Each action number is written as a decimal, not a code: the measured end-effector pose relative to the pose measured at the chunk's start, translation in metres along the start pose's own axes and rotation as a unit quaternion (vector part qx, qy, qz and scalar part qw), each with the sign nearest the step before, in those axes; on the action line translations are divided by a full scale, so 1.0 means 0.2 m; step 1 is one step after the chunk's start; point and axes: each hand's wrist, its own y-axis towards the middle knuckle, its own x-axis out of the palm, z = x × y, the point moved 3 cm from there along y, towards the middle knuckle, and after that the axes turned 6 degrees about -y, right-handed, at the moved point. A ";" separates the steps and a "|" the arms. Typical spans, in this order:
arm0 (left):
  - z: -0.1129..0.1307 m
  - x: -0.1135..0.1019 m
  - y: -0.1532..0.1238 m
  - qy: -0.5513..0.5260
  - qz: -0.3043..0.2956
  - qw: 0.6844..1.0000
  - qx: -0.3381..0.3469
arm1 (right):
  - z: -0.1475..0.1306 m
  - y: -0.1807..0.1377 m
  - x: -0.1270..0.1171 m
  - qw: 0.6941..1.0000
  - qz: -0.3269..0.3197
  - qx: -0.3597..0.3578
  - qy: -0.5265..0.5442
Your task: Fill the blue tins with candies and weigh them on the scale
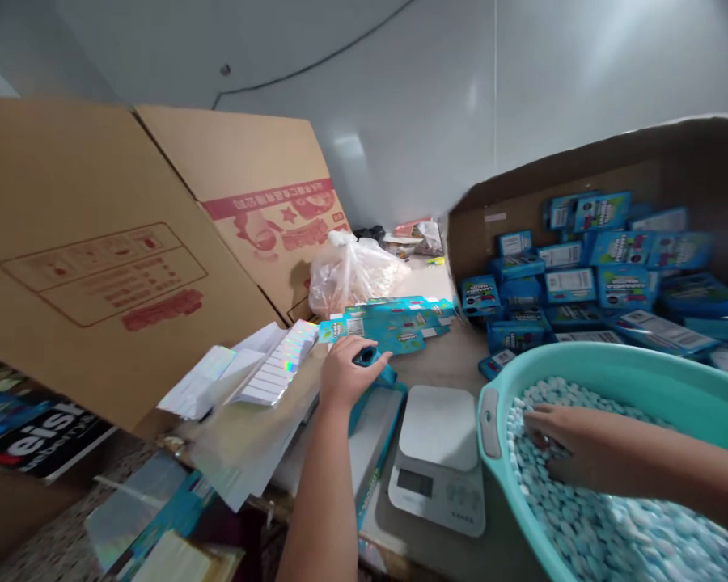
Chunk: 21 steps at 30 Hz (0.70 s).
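My left hand (344,376) is wrapped round a small blue box (367,356), its dark opening showing between thumb and fingers. Most of that box is hidden by the hand. To the right, my right hand (561,440) dips into a turquoise basin (588,356) of small pale blue and white candies (567,517). Its fingers curl among the candies, and the fingertips are partly buried. Between the hands lies a white digital scale (440,428) with nothing on its plate. Flattened blue boxes (400,327) are spread on the table just beyond my left hand.
A big carton (491,202) on its side holds many filled-looking blue boxes (622,287) behind the basin. Large cardboard (97,242) stands at left. White label sheets (279,364) overhang the table's left edge. A tied plastic bag (355,275) sits at the back.
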 end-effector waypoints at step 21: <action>-0.08 0.16 -0.05 0.056 -0.207 0.975 -0.064 | -0.02 -0.01 -0.05 0.999 -0.044 0.001 0.010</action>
